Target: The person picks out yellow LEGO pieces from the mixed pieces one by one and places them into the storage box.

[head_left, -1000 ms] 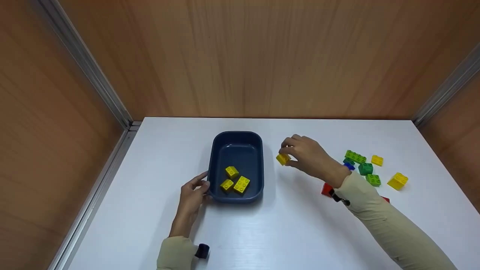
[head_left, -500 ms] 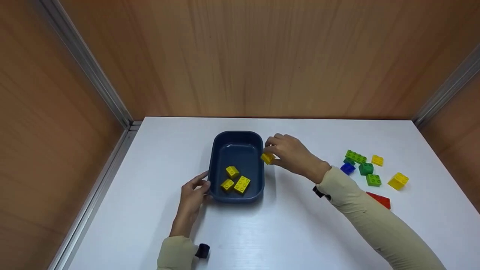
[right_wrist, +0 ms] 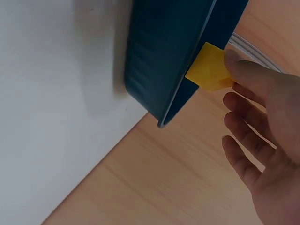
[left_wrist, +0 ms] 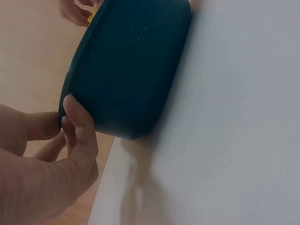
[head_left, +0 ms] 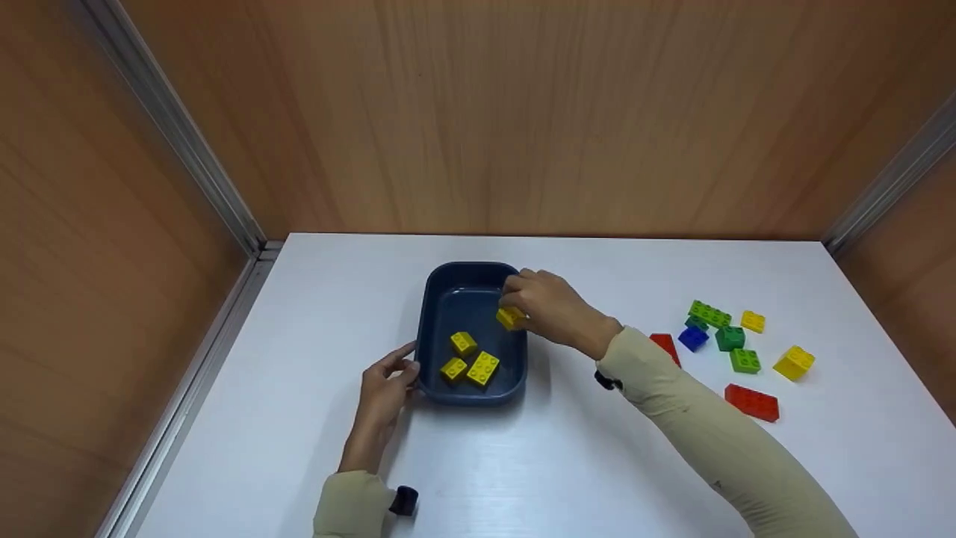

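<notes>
A dark blue rectangular tray (head_left: pixel 439 299) stands on the white table. My left hand (head_left: pixel 385 392) grips its left rim near the front corner; the left wrist view shows thumb and fingers pinching that rim (left_wrist: pixel 65 86). Between the thumb and fingers of my right hand (head_left: pixel 556 310) is a yellow toy brick (head_left: pixel 510 318), held over the right side of the tray. In the right wrist view the yellow brick (right_wrist: pixel 209 68) overlaps the tray's rim. Inside the tray lie three more yellow bricks, among them a larger one (head_left: pixel 483 368), toward its front end.
To the right lie loose bricks: a light green one (head_left: pixel 709 314), a dark green one (head_left: pixel 730 338), a blue one (head_left: pixel 693 338), yellow ones including a big one (head_left: pixel 794 362), and red ones including a long one (head_left: pixel 751 402). Wooden panels (head_left: pixel 523 119) surround the table.
My right hand has moved left with the yellow brick, from beside the tray to over it. Red bricks its arm covered now show. My left hand and the tray have stayed put.
</notes>
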Tool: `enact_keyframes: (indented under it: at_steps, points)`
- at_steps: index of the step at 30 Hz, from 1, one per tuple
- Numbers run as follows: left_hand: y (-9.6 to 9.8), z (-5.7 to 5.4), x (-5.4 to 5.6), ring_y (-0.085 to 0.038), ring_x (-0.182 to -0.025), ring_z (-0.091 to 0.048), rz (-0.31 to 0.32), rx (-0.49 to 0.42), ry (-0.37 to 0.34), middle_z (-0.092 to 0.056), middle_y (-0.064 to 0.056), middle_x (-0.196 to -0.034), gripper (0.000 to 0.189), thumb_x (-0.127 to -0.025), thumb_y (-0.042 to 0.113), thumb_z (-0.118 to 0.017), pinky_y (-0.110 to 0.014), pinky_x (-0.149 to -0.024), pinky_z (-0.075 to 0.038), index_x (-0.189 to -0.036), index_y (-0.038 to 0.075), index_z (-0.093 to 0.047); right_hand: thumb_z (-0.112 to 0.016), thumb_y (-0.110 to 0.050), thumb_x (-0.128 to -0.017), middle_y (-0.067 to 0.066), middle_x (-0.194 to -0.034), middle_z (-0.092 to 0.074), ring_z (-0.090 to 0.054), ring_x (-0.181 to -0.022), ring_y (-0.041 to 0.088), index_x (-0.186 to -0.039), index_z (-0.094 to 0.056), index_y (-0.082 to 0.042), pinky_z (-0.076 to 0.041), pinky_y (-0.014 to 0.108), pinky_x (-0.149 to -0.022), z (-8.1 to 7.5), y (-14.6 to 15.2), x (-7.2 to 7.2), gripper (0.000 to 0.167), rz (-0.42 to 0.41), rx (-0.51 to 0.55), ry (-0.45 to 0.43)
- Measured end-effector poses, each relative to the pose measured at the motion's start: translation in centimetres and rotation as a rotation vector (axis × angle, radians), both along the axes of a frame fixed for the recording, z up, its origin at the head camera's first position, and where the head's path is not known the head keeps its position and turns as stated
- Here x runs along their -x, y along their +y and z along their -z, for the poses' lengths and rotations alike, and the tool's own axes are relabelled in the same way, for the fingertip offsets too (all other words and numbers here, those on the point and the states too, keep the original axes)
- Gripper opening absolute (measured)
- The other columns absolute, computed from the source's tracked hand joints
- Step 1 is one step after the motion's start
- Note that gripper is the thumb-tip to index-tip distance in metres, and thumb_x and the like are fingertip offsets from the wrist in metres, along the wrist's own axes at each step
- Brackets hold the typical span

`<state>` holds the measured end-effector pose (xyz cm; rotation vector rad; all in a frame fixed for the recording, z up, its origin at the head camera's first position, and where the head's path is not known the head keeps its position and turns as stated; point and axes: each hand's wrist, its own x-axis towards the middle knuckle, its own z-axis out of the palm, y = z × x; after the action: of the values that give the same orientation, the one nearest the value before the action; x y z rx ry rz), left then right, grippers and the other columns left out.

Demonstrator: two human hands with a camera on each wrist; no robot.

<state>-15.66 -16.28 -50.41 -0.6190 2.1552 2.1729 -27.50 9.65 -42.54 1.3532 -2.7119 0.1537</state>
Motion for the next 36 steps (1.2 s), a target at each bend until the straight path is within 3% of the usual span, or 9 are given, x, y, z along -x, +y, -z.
enact_keyframes:
  at_steps: [20,36]
  points:
    - [0.0,0.0,-0.1,-0.015,-0.082,-0.058,-0.001,-0.019,-0.004,-0.053,-0.014,-0.114,0.040,-0.106,0.001,-0.058,-0.026,-0.070,-0.054,-0.146,-0.001,-0.061,-0.086,-0.018,-0.091,0.009,-0.113,-0.072,-0.063,-0.099,0.026,-0.122,-0.080,-0.008,-0.057,0.039,-0.098,0.4,-4.4,1.9,0.034,0.014,-0.059,-0.106]
    - [-0.1,0.2,-0.1,-0.014,-0.079,-0.060,0.010,-0.058,0.022,-0.053,-0.014,-0.113,0.040,-0.107,0.001,-0.057,-0.025,-0.068,-0.056,-0.147,-0.002,-0.060,-0.084,-0.017,-0.093,0.010,-0.112,-0.073,-0.065,-0.099,0.026,-0.122,-0.081,-0.009,-0.058,0.040,-0.096,0.7,-6.5,2.7,0.030,0.040,-0.135,-0.111]
